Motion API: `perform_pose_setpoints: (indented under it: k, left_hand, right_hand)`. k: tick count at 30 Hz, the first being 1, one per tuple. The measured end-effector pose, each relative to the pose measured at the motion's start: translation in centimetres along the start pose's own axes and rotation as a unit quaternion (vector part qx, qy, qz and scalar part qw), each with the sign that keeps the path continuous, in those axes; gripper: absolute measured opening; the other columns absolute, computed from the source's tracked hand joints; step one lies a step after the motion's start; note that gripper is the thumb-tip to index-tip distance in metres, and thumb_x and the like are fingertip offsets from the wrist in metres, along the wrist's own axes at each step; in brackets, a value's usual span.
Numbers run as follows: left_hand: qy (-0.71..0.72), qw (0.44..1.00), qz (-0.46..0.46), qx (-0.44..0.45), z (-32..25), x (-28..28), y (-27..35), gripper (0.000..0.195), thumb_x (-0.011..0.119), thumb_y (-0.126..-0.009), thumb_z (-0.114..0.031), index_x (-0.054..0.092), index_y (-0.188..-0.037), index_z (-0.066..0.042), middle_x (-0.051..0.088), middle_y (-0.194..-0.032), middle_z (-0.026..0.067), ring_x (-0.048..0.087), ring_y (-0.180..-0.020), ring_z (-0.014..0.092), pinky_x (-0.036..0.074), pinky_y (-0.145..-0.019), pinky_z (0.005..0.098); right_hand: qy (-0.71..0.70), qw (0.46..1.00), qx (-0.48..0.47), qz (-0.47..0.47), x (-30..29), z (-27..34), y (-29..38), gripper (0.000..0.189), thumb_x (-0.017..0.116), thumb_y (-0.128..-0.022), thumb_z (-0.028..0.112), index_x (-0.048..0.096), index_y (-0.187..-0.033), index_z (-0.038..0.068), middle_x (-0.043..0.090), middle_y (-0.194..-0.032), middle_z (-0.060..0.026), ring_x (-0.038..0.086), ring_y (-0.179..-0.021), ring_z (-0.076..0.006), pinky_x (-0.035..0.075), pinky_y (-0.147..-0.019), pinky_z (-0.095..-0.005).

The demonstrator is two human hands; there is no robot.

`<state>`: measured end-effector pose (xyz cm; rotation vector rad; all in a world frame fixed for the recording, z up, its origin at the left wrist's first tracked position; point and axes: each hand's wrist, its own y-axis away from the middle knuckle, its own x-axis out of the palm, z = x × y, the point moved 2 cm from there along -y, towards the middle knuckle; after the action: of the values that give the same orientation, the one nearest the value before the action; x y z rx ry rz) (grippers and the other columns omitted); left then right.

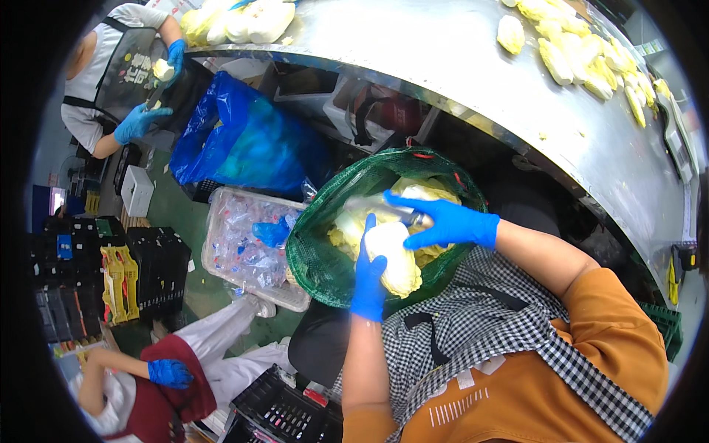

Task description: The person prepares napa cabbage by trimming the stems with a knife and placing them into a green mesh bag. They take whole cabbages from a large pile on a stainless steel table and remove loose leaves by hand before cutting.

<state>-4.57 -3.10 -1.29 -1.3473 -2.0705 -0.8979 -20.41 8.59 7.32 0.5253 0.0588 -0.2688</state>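
Observation:
My left hand (pixel 370 277), in a blue glove, holds a pale head of napa cabbage (pixel 392 257) over a green mesh sack (pixel 310 271). Close to the cabbage's upper end, my right hand (pixel 451 221), gloved in blue too, grips the handle of a knife (pixel 382 209), whose blade is blurred and points left. Loose yellow-green cabbage leaves (pixel 429 191) lie in the sack under both hands.
A metal table (pixel 421 50) with napa cabbages (pixel 576 50) curves beyond the sack. Left are a blue plastic bag (pixel 260 144) and a clear bin of plastic wrappers (pixel 249 243). Two co-workers (pixel 130 72) (pixel 166 382) are at the left; a black crate (pixel 288 410) stands below.

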Motion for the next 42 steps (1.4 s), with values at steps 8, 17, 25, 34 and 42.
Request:
perform_pose_setpoints:
  k: [8, 17, 25, 34, 42]
  left_hand:
    - [-0.226, 0.972, -0.07, 0.0, 1.0, 0.5, -0.3, 0.078, 0.072, -0.081, -0.024, 0.029, -0.142, -0.002, 0.042, -0.136, 0.0139, 0.045, -0.122, 0.024, 0.039, -0.102, 0.0349]
    - [-0.375, 0.909, -0.108, 0.15, 0.2, 1.3, 0.0, 0.089, 0.084, -0.067, -0.02, 0.034, -0.138, 0.0, 0.046, -0.132, 0.0148, 0.048, -0.118, 0.025, 0.042, -0.099, 0.0371]
    - [-0.451, 0.847, -0.141, 0.243, -0.1, 1.8, 0.1, 0.088, 0.083, -0.064, -0.007, 0.035, -0.137, 0.0, 0.048, -0.127, 0.0148, 0.05, -0.116, 0.027, 0.043, -0.097, 0.038]
    - [-0.428, 0.868, -0.149, 0.201, -0.2, 2.3, 0.1, 0.08, 0.081, -0.068, -0.01, 0.038, -0.135, 0.002, 0.05, -0.128, 0.0148, 0.051, -0.116, 0.026, 0.043, -0.097, 0.0375]
    - [0.143, 0.973, -0.175, -0.039, 0.6, -1.7, 0.4, 0.067, 0.053, -0.088, -0.035, 0.031, -0.142, -0.002, 0.037, -0.144, 0.0173, 0.038, -0.131, 0.036, 0.031, -0.108, 0.05]
  right_hand:
    - [0.042, 0.99, -0.098, -0.09, 2.1, -4.1, -1.8, 0.059, 0.068, -0.08, 0.036, 0.048, -0.13, 0.013, 0.063, -0.103, -0.0158, 0.063, -0.087, -0.0261, 0.051, -0.071, -0.0347]
    - [0.069, 0.98, -0.171, -0.075, 1.6, -3.0, -1.3, 0.053, 0.066, -0.075, 0.03, 0.051, -0.122, 0.011, 0.064, -0.102, -0.0182, 0.063, -0.093, -0.0335, 0.049, -0.08, -0.0409]
    - [0.118, 0.985, -0.117, -0.047, 1.8, -0.7, -0.3, 0.056, 0.065, -0.073, 0.025, 0.048, -0.125, 0.013, 0.063, -0.101, -0.0189, 0.063, -0.092, -0.034, 0.049, -0.079, -0.0415]
    - [0.063, 0.969, -0.188, -0.145, 2.0, -4.0, -2.7, 0.046, 0.062, -0.072, 0.018, 0.051, -0.116, 0.008, 0.061, -0.096, -0.0148, 0.062, -0.083, -0.0276, 0.05, -0.069, -0.0387]
    - [-0.219, 0.958, 0.012, -0.183, -2.1, -7.6, -4.4, 0.028, 0.061, -0.08, 0.019, 0.053, -0.104, 0.007, 0.058, -0.08, -0.0093, 0.057, -0.058, -0.0156, 0.047, -0.048, -0.0275]
